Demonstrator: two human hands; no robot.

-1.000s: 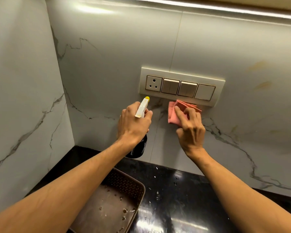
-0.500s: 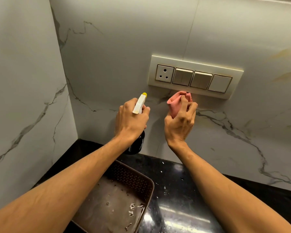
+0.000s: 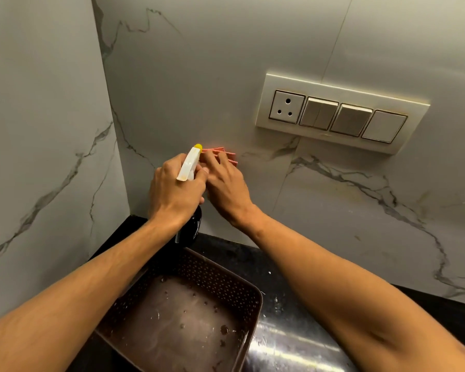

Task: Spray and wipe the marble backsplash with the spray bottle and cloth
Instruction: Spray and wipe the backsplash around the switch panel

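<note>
My left hand (image 3: 172, 194) grips the spray bottle (image 3: 189, 165), which has a white trigger head, a yellow nozzle tip and a dark body showing below my wrist. Just to its right, my right hand (image 3: 226, 189) presses a pink cloth (image 3: 226, 153) flat against the white marble backsplash (image 3: 333, 210). Only the cloth's upper edge shows past my straight fingers. Both hands sit close together, below and left of the switch plate.
A cream switch plate (image 3: 338, 114) with one socket and three switches is fixed to the wall at upper right. A brown perforated tray (image 3: 253, 299), wet inside, stands on the black counter (image 3: 293, 342) under my forearms. A marble side wall (image 3: 38, 157) closes the left.
My right hand has slid the cloth left along the wall, from under the switch plate to beside the bottle, and flattened it. The view has shifted so the plate lies further right.
</note>
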